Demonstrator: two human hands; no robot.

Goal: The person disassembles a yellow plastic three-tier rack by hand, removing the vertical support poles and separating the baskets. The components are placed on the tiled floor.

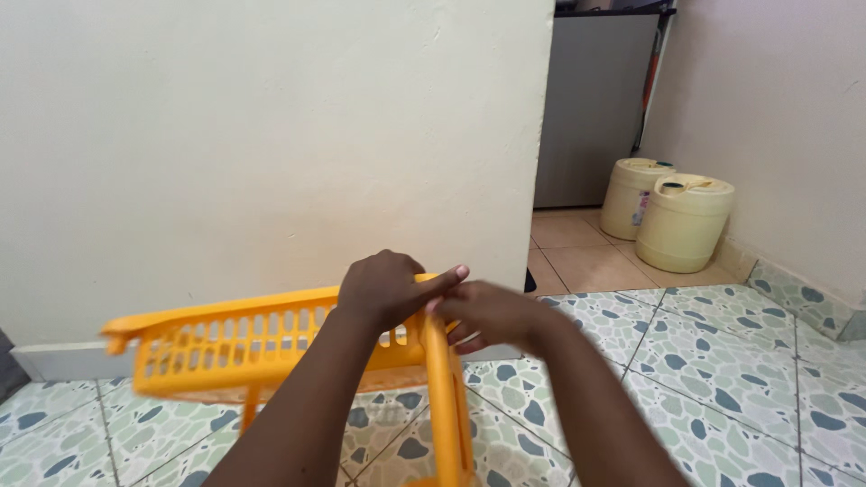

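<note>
Orange plastic makes up the slotted rack tray [262, 347], which is held up above the patterned floor tiles [713, 379], close in front of the cream wall [271, 135]. The left hand [383, 289] is clamped over the tray's right corner, fingers curled across the top rim. The right hand [487, 316] is wrapped around the top of an orange upright post [446, 406], just where post and tray corner meet; whether the post is already seated in the corner cannot be told, since both hands cover the joint.

The tray is seen tilted, its far left end [117, 335] hanging free with nothing under it. A second thin orange leg [250, 410] shows beneath the tray, and its lower end is hidden by the left forearm.

Trouble is most likely at the covered joint. If force is applied while the post is off-line, the thin plastic may be bent or cracked, or a fingertip may be pinched between rim and post. The unsupported left end could swing down or knock the wall if the grip is loosened. The frame is blurred around the hands, so fine alignment cannot be judged. Two pale yellow jerrycans [683, 221] stand well apart, beside a grey cabinet [591, 108], and are not threatened.
</note>
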